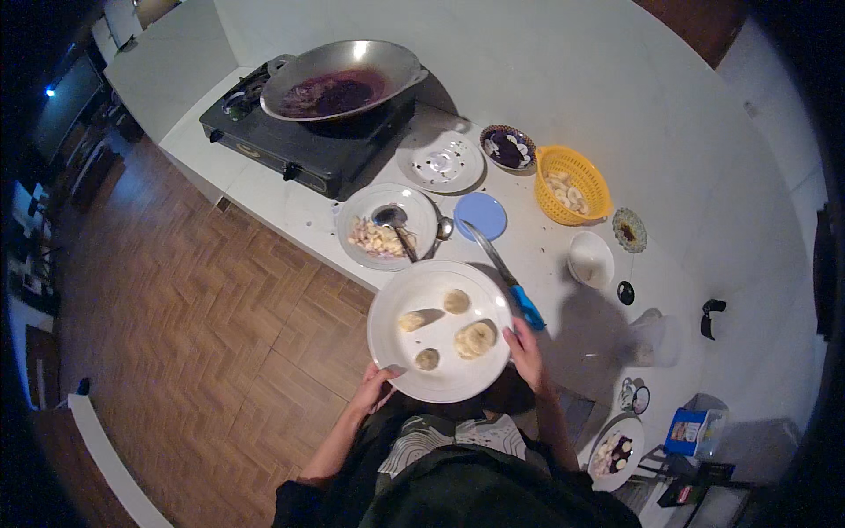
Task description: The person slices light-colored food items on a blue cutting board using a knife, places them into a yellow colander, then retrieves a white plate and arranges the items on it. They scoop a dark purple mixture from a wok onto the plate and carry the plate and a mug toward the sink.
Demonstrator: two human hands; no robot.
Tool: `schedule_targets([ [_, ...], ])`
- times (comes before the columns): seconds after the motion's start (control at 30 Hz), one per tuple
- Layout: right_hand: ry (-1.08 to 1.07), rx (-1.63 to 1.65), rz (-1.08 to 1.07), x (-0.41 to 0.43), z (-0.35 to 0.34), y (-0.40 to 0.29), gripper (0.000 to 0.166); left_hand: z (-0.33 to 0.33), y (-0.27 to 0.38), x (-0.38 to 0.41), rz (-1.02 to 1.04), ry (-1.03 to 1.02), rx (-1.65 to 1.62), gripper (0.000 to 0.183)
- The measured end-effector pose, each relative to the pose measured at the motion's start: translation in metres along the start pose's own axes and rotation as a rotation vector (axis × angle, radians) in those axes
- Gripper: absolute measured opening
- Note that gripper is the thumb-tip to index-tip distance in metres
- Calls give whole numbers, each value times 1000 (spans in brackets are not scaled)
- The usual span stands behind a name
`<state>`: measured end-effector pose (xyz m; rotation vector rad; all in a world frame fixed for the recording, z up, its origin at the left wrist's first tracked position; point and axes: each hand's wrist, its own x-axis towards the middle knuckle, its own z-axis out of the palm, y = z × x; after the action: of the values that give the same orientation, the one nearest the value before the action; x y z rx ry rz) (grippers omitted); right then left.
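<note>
Between my two hands I hold a white plate [403, 290] in front of my body, at the counter's front edge. My left hand [375, 391] grips its lower left rim, and my right hand [526, 350] grips its right rim. On the plate lie several pale pieces that look like banana slices; the largest group, overlapping slices [474, 340], is at the right. Just behind the plate stands a dish of chopped pale food [379, 239] with a dark spoon [404, 241] in it. A knife with a blue handle [526, 307] lies beside the plate, its blade tip on a blue lid [480, 216].
A wok with dark red liquid [337, 92] sits on a black gas stove [270, 142]. Along the counter stand an empty-looking spotted plate [441, 162], a patterned bowl [508, 147], a yellow basket of slices [573, 185], a white bowl [591, 259] and another food plate [614, 452].
</note>
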<state>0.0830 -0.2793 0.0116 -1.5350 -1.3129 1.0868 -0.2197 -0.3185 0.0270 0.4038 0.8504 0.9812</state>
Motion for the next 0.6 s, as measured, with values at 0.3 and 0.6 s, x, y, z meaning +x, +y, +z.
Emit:
schedule_targets([
  [0.3,4,-833,-193,137,152,-77,43,-102,90,-34,338,194,-126,50],
  [0.6,112,-784,-117,146,164,-60,25,-145,152,-7,376,227,-217,52],
])
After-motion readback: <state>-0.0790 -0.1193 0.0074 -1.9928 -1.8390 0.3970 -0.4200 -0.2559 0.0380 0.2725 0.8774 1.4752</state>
